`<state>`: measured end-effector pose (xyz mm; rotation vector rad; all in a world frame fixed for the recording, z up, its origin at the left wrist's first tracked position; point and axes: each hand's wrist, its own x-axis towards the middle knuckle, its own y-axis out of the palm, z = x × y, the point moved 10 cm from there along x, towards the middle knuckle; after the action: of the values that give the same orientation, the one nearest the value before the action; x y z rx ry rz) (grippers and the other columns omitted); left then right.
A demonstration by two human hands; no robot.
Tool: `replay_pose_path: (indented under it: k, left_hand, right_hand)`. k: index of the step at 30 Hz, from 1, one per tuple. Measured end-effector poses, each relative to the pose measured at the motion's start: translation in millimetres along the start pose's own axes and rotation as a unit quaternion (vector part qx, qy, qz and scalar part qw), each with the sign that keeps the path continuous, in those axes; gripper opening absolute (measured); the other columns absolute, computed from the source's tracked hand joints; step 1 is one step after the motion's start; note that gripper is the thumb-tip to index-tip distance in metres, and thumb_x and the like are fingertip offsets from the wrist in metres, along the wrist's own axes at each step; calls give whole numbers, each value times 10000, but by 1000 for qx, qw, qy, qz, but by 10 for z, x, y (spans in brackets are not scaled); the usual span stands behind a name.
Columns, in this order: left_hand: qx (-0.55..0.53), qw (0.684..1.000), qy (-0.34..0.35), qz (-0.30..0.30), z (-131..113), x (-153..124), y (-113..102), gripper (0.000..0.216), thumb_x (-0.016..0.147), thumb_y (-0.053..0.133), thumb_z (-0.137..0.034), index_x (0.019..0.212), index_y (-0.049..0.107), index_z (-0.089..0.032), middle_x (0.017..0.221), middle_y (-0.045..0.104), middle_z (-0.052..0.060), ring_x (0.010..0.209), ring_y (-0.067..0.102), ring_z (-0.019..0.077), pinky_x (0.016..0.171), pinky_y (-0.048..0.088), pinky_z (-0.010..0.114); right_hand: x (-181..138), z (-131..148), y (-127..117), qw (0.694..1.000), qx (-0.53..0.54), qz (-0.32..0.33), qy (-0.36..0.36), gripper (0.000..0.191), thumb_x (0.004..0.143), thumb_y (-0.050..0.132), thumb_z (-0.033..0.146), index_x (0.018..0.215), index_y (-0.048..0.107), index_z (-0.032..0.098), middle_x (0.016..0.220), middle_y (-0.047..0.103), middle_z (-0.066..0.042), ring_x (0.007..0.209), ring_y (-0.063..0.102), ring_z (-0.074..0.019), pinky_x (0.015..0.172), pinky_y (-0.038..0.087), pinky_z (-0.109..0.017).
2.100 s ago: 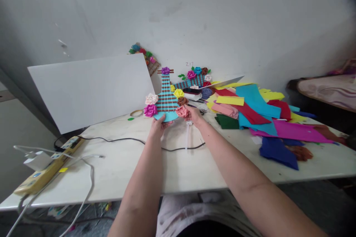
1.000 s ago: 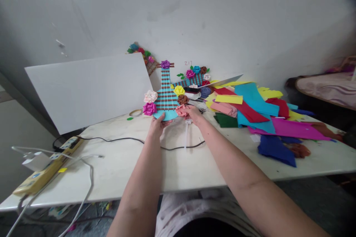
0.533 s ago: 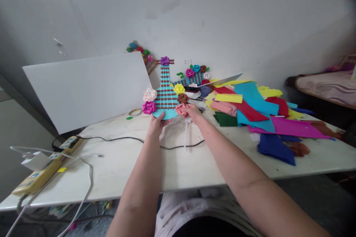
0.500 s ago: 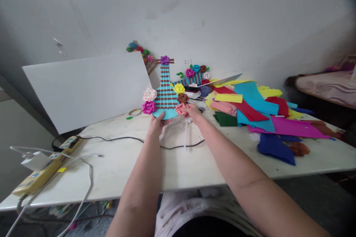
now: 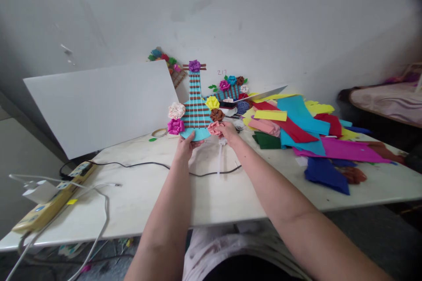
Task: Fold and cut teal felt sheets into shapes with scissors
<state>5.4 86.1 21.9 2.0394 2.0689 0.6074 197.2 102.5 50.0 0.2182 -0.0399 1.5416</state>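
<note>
A blue paper lute (image 5: 195,111) with brown strips and white strings stands upright above the table. My left hand (image 5: 187,144) is closed on its bottom edge, thumb on the front. My right hand (image 5: 228,131) pinches the pink paper flower (image 5: 215,128) at the lute's lower right edge; whether that flower is attached, I cannot tell. A yellow flower (image 5: 212,102) and a brown flower (image 5: 216,115) sit above it. On the left edge are a white speckled flower (image 5: 176,110) and a magenta flower (image 5: 176,126). A purple flower (image 5: 194,66) tops the neck.
Coloured crepe paper (image 5: 298,118) is heaped on the right of the white table (image 5: 141,210). A white board (image 5: 102,105) leans on the wall at left. A power strip (image 5: 52,204) with cables lies front left. A glue stick (image 5: 219,160) and black cable (image 5: 141,164) lie near my arms.
The lute has tipped slightly more upright, its top now a little higher. Both hands keep their places on it, and the view has shifted a little.
</note>
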Motion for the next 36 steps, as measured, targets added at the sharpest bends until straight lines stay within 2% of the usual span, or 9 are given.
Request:
replay_pose_path:
  k: [5,15,24,29,36]
  left_hand:
    - [0,1000,6,8,-15,-5,19,522,746,732,-278,1189,484,-153,841,699,71,578,683,179,474,547,236]
    - [2,1000,10,9,-29,-21,42,511,743,735,-289,1170,489,-155,833,699,69,583,687,183,478,550,236]
    - [0,1000,12,6,-34,-13,31,593,711,765,-317,1195,448,-189,843,703,49,583,688,180,486,560,245]
    - [1,1000,20,2,-54,-19,24,571,707,765,-318,1173,461,-189,835,699,48,580,688,180,480,553,236]
    - [4,1000,8,-10,-45,-32,19,537,723,751,-299,1170,482,-171,843,695,55,574,680,168,477,548,232]
  right_hand:
    - [-32,57,23,1000,1,13,-16,186,518,598,261,678,597,166,525,527,42,471,459,-101,419,349,-216]
    - [-7,34,48,999,4,25,-24,219,510,591,235,719,600,170,552,553,35,486,462,-104,432,337,-220]
    - [4,-11,15,1000,-2,23,-13,258,545,620,299,772,631,176,654,614,7,559,543,-132,415,381,-212]
    - [29,-80,11,999,8,34,2,228,588,635,354,733,608,180,643,619,-4,565,586,-145,421,388,-211]
    - [36,-71,1,1000,-5,22,-2,204,598,631,328,730,625,171,650,637,-10,562,587,-140,419,379,-209]
